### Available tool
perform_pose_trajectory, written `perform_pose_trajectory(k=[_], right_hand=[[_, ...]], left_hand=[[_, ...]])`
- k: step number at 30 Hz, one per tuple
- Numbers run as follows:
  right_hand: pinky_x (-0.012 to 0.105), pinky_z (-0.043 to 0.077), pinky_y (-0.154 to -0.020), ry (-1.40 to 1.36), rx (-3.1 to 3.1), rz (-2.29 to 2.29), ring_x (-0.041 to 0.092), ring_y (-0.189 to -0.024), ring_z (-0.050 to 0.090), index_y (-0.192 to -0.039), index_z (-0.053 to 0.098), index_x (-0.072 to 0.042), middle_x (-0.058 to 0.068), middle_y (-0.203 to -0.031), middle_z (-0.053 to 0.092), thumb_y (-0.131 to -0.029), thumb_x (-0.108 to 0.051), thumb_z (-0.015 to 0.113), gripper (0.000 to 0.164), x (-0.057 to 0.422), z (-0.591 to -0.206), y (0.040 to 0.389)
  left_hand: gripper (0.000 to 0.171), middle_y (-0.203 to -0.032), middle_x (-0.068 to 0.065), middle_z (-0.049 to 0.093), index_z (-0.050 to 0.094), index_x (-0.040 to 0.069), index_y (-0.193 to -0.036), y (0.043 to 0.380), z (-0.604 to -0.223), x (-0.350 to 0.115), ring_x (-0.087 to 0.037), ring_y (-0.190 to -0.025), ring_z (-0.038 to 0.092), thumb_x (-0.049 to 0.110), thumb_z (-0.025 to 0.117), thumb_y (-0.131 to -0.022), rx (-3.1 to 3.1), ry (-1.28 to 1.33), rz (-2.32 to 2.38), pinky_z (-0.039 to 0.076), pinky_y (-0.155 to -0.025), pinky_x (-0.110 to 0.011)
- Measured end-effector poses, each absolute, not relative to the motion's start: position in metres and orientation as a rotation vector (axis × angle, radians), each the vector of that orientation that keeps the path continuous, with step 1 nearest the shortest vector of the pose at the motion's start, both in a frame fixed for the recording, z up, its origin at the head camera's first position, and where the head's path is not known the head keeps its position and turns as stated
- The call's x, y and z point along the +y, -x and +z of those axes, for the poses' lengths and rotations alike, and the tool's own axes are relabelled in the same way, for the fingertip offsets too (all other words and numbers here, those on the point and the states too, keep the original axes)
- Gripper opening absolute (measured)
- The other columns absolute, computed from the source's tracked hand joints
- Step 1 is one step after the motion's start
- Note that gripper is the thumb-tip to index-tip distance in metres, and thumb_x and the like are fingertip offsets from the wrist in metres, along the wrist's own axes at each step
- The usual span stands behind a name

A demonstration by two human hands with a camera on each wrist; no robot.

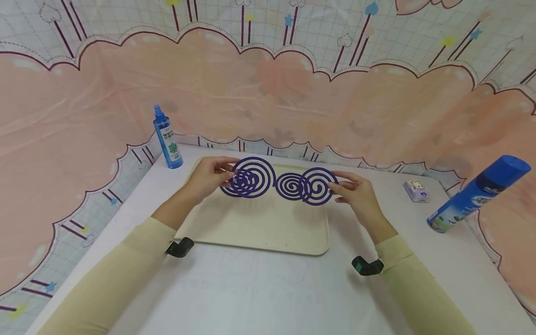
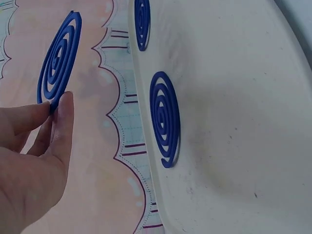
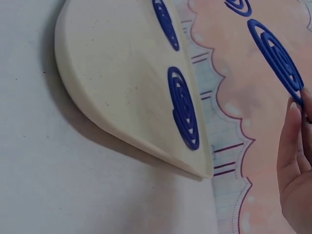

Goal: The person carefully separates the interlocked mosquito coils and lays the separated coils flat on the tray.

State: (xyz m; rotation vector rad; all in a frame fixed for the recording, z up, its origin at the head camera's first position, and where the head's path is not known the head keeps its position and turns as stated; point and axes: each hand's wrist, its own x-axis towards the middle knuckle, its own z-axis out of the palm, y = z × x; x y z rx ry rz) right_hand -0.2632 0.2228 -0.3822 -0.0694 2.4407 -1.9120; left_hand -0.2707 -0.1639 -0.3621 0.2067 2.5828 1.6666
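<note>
My left hand (image 1: pixel 208 180) pinches a blue-purple mosquito coil (image 2: pixel 59 62) at its edge, between thumb and fingers. The coil stands on edge, raised above the tray (image 1: pixel 255 228). On the other side my right hand (image 1: pixel 356 193) grips a second mosquito coil (image 3: pixel 279 61) by its rim in the same way, also raised. Two more coils lie flat along the tray's far side: a left coil (image 2: pixel 165 119) and a right coil (image 3: pixel 184 108). In the head view the held coils partly overlap these two.
The cream tray sits on a white table (image 1: pixel 259 288). A blue spray bottle (image 1: pixel 168 142) stands at the back left. To the right are a small purple box (image 1: pixel 416 191) and a tall blue aerosol can (image 1: pixel 475 195). A patterned cloth (image 1: pixel 251 93) hangs behind the table.
</note>
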Motion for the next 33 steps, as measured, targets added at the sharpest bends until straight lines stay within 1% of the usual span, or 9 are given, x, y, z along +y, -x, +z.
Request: perform_pose_trajectory(k=[7, 11, 14, 17, 19, 21, 25, 29, 33], right_hand=[[0.023, 0.063, -0.075, 0.174, 2.386, -1.857, 0.000, -0.084, 0.073, -0.144, 0.055, 0.000, -0.019, -0.090, 0.074, -0.097, -0.013, 0.069, 0.051, 0.216, -0.395, 0.262], [0.024, 0.063, -0.077, 0.227, 2.342, -1.850, 0.001, -0.086, 0.072, -0.145, 0.053, 0.003, -0.015, -0.092, 0.073, -0.098, -0.006, 0.066, 0.050, 0.213, -0.401, 0.261], [0.025, 0.063, -0.078, 0.254, 2.339, -1.795, 0.001, -0.087, 0.071, -0.145, 0.052, 0.004, -0.006, -0.100, 0.071, -0.098, -0.004, 0.066, 0.050, 0.210, -0.404, 0.262], [0.025, 0.063, -0.080, 0.278, 2.344, -1.716, 0.000, -0.088, 0.070, -0.144, 0.053, 0.004, 0.018, -0.118, 0.070, -0.097, -0.003, 0.066, 0.049, 0.207, -0.409, 0.263], [0.026, 0.063, -0.080, 0.289, 2.346, -1.671, 0.000, -0.088, 0.070, -0.144, 0.053, 0.005, 0.028, -0.131, 0.064, -0.097, -0.003, 0.066, 0.049, 0.204, -0.413, 0.262], [0.028, 0.063, -0.081, 0.300, 2.346, -1.633, -0.001, -0.087, 0.069, -0.143, 0.053, 0.007, 0.033, -0.141, 0.057, -0.097, -0.003, 0.066, 0.049, 0.201, -0.417, 0.261], [0.031, 0.064, -0.081, 0.299, 2.360, -1.583, 0.000, -0.086, 0.068, -0.139, 0.057, 0.008, 0.030, -0.135, 0.062, -0.095, -0.002, 0.069, 0.047, 0.195, -0.422, 0.258], [0.030, 0.064, -0.079, 0.285, 2.370, -1.566, 0.001, -0.084, 0.067, -0.134, 0.060, 0.009, 0.025, -0.126, 0.068, -0.092, -0.002, 0.071, 0.044, 0.190, -0.428, 0.258], [0.028, 0.063, -0.078, 0.255, 2.368, -1.549, 0.002, -0.082, 0.068, -0.132, 0.061, 0.010, 0.027, -0.127, 0.068, -0.092, 0.000, 0.071, 0.043, 0.187, -0.431, 0.258]], left_hand=[[0.043, -0.127, -0.025, 0.062, 0.059, 0.002, -0.141, 0.269, -0.372, -0.174, -0.016, -0.091, 0.062, -0.005, 0.056, -0.099, 2.579, -0.195, 1.587, 0.061, -0.071, -0.019], [0.042, -0.135, -0.025, 0.062, 0.058, -0.001, -0.141, 0.267, -0.376, -0.179, -0.018, -0.093, 0.063, -0.006, 0.056, -0.099, 2.562, -0.174, 1.559, 0.062, -0.072, -0.021], [0.043, -0.137, -0.025, 0.060, 0.058, 0.000, -0.142, 0.266, -0.378, -0.184, -0.021, -0.096, 0.062, -0.007, 0.054, -0.099, 2.563, -0.154, 1.507, 0.062, -0.072, -0.021], [0.044, -0.135, -0.025, 0.057, 0.058, 0.001, -0.142, 0.263, -0.379, -0.188, -0.023, -0.097, 0.061, -0.007, 0.054, -0.099, 2.561, -0.148, 1.424, 0.062, -0.074, -0.023], [0.044, -0.133, -0.025, 0.057, 0.058, 0.000, -0.142, 0.262, -0.380, -0.189, -0.022, -0.097, 0.060, -0.007, 0.054, -0.098, 2.556, -0.154, 1.366, 0.062, -0.074, -0.024], [0.044, -0.130, -0.025, 0.057, 0.058, 0.000, -0.141, 0.261, -0.383, -0.190, -0.022, -0.097, 0.059, -0.007, 0.054, -0.098, 2.542, -0.152, 1.317, 0.062, -0.074, -0.026], [0.044, -0.125, -0.023, 0.059, 0.060, -0.002, -0.139, 0.261, -0.391, -0.193, -0.020, -0.094, 0.059, -0.007, 0.056, -0.096, 2.529, -0.160, 1.254, 0.062, -0.071, -0.026], [0.042, -0.119, -0.021, 0.061, 0.062, -0.003, -0.137, 0.260, -0.398, -0.197, -0.019, -0.088, 0.059, -0.008, 0.058, -0.095, 2.540, -0.165, 1.224, 0.061, -0.068, -0.026], [0.042, -0.115, -0.020, 0.062, 0.062, -0.005, -0.135, 0.259, -0.400, -0.200, -0.018, -0.083, 0.059, -0.007, 0.058, -0.094, 2.556, -0.143, 1.177, 0.059, -0.064, -0.025]])
